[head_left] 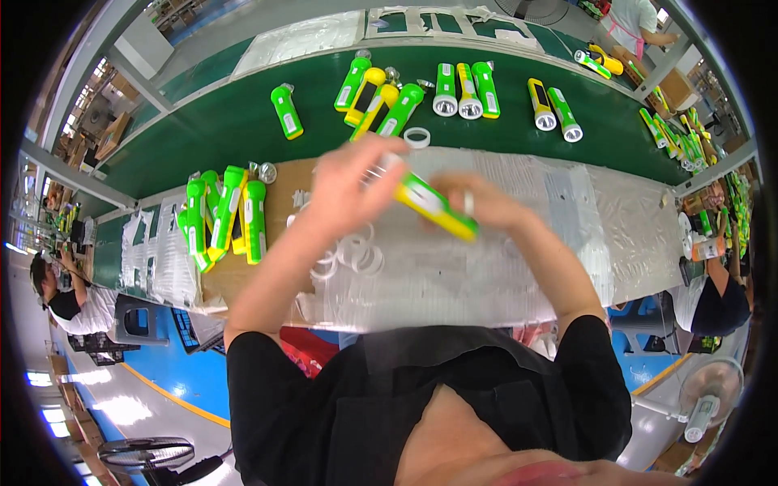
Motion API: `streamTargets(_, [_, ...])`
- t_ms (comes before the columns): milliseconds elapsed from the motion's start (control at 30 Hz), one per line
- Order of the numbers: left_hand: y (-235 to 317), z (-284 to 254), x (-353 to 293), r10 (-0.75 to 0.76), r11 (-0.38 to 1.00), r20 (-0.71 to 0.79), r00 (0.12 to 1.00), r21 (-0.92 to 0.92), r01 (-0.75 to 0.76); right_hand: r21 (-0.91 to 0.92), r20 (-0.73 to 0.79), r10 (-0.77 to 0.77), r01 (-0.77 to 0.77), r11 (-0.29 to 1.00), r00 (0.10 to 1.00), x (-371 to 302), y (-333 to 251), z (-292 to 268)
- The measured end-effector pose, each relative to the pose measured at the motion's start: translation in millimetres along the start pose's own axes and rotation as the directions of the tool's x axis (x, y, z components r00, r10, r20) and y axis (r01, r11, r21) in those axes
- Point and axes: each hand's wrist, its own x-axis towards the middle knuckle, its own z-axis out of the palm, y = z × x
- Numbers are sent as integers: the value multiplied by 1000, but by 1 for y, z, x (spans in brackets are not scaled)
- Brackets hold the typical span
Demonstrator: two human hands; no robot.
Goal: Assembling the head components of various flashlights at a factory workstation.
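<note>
A green and yellow flashlight (442,212) hangs tilted over the table, its head end up and to the left. Around that end close the fingers of my left hand (350,185), partly blurred. My right hand (485,201) is bent in beside the flashlight's body; motion smears its fingers, some hidden behind the flashlight. A small white piece (468,202) shows against it, its kind unclear. Several white plastic rings (356,255) lie loose below my left wrist. Another white ring (416,137) rests beyond my hands on the green surface.
A group of flashlights (229,212) lies on cardboard at the left. More flashlights (468,91) are spread along the green surface (235,121) ahead, and others pile up at far right. Plastic sheeting (527,267) covers the near table. Metal frame posts flank it; people sit at both sides.
</note>
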Motion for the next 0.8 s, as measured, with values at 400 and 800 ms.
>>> streamTargets(400, [-249, -9, 30, -57, 642, -105, 993, 758, 117, -551, -811, -14, -756, 354, 584, 158, 52, -283])
streamTargets(800, [-142, 100, 20, 1, 888, 424, 906, 417, -196, -200, -794, 12, -280, 939, 607, 53, -19, -191])
